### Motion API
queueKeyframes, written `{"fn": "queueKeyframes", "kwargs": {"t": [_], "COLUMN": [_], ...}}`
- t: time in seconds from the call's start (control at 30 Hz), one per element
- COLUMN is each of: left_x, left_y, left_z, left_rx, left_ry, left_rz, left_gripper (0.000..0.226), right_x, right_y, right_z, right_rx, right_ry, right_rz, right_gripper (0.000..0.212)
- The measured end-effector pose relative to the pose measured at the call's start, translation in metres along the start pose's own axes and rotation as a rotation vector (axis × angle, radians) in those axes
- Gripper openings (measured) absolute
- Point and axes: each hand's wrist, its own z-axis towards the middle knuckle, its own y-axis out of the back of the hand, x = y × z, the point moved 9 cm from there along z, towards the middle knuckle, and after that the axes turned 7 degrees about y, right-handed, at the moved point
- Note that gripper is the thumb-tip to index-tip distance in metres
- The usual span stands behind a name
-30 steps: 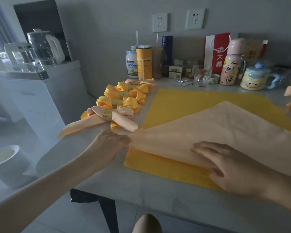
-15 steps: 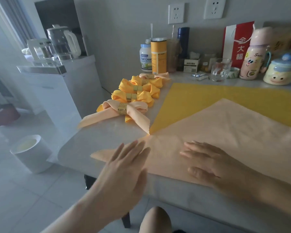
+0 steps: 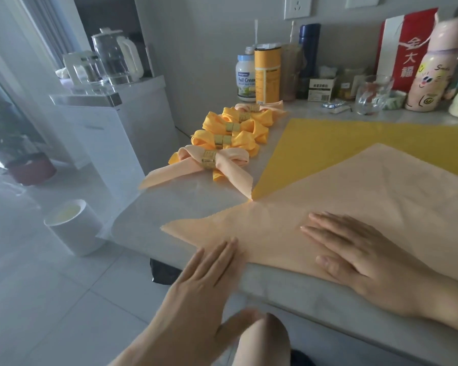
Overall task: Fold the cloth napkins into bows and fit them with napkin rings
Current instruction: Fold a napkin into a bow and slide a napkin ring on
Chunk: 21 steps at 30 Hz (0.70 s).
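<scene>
One peach napkin lies spread flat across the near part of the table, its folded long edge running along the table's front edge and its free corner pointing off to the left. My right hand presses palm-down on the cloth, fingers splayed and gripping nothing. My left hand lies flat at the front edge, its fingertips just touching the napkin near its left corner, likewise holding nothing. That pointed corner lies ahead and left of my left fingers, so the left hand is the nearer one for the next fold, I judge.

Under the peach cloth a yellow napkin lies open, showing toward the back edge. Five finished bows sit in a row up the table's left edge, the nearest a peach bow cinched by a gold napkin ring, its tail reaching toward the spread cloth.

Jars, a glass and a red bag crowd the back edge against the wall. Off the left edge stands a white cabinet carrying a kettle, with a white bin on the tiled floor.
</scene>
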Motion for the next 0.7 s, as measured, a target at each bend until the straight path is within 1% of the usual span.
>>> {"fn": "queueKeyframes", "kwargs": {"t": [0.03,0.1,0.17,0.2,0.27,0.3,0.37,0.4,0.47,0.53,0.57,0.6,0.67,0.7], "left_x": [0.020,0.055,0.079,0.087,0.098,0.101,0.096,0.086,0.038,-0.020,-0.055,-0.082,-0.127,-0.144], "left_y": [0.001,0.003,0.005,0.004,0.007,0.011,0.029,0.042,0.065,0.077,0.079,0.079,0.070,0.061], "left_z": [-0.005,-0.014,-0.021,-0.024,-0.023,-0.020,-0.006,0.002,0.033,0.057,0.071,0.081,0.101,0.111], "left_rx": [0.009,0.041,0.039,0.046,0.014,0.010,-0.079,-0.159,-0.284,-0.299,-0.255,-0.190,-0.087,-0.041], "left_ry": [0.057,0.167,0.268,0.317,0.394,0.439,0.507,0.510,0.391,0.218,0.124,0.050,-0.061,-0.095], "left_rz": [0.021,0.027,-0.045,-0.071,-0.015,0.025,0.079,0.060,-0.080,-0.254,-0.335,-0.387,-0.445,-0.435], "left_gripper": [0.077,0.077,0.084,0.088,0.095,0.094,0.082,0.074,0.065,0.062,0.062,0.063,0.054,0.049], "right_x": [0.000,-0.003,-0.001,-0.001,0.001,0.003,0.010,0.015,0.012,-0.001,-0.013,-0.022,-0.044,-0.054], "right_y": [0.003,0.001,-0.002,-0.004,-0.003,-0.002,0.000,0.004,0.032,0.054,0.063,0.066,0.064,0.060], "right_z": [0.000,-0.001,0.000,0.000,0.001,0.002,0.002,0.003,-0.010,-0.024,-0.036,-0.044,-0.065,-0.075], "right_rx": [-0.035,0.020,0.071,0.069,0.046,0.028,0.028,0.001,-0.146,-0.267,-0.292,-0.299,-0.282,-0.262], "right_ry": [0.004,-0.012,0.021,0.022,0.033,0.037,0.047,0.055,0.045,-0.017,-0.085,-0.116,-0.184,-0.223], "right_rz": [0.027,0.004,-0.014,-0.018,-0.055,-0.058,-0.007,0.035,0.045,0.067,0.070,0.051,0.024,0.029], "right_gripper": [0.076,0.083,0.089,0.094,0.103,0.105,0.095,0.088,0.077,0.066,0.060,0.057,0.053,0.050]}}
